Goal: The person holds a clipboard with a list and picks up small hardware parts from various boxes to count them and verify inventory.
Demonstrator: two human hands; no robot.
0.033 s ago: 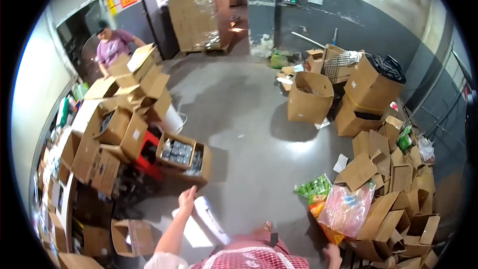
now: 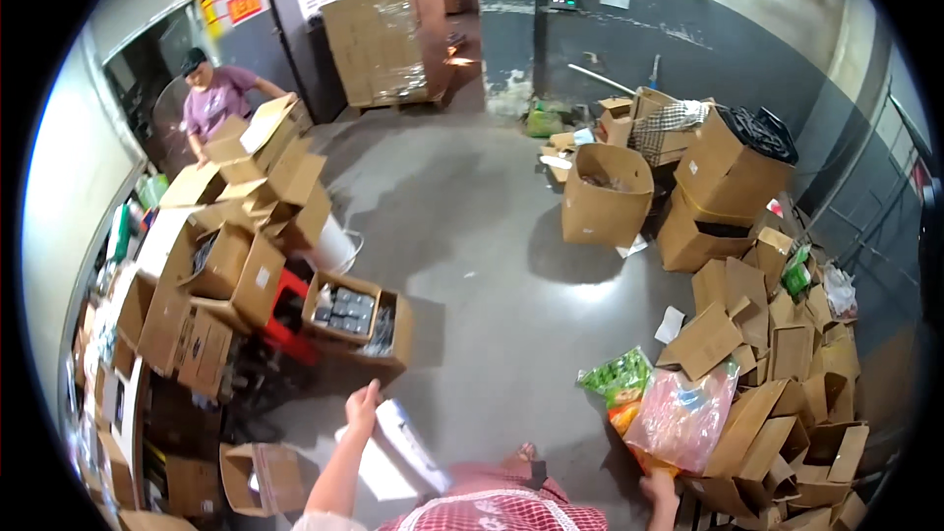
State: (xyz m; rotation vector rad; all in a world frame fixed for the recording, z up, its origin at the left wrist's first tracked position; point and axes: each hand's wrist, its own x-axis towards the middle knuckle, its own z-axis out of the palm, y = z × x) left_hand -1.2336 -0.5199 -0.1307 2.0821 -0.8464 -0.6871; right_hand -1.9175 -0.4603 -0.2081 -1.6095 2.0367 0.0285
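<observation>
Grey floor, right edge: green-orange plastic bag lay by right hand
Left hand: curled beside white sheet
Grips: unclear

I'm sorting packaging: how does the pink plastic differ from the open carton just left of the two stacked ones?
The pink plastic is shiny; the open carton is dull brown cardboard. The pink plastic lies slumped near the right hand; the open carton stands upright, farther off. Both are right of centre.
</observation>
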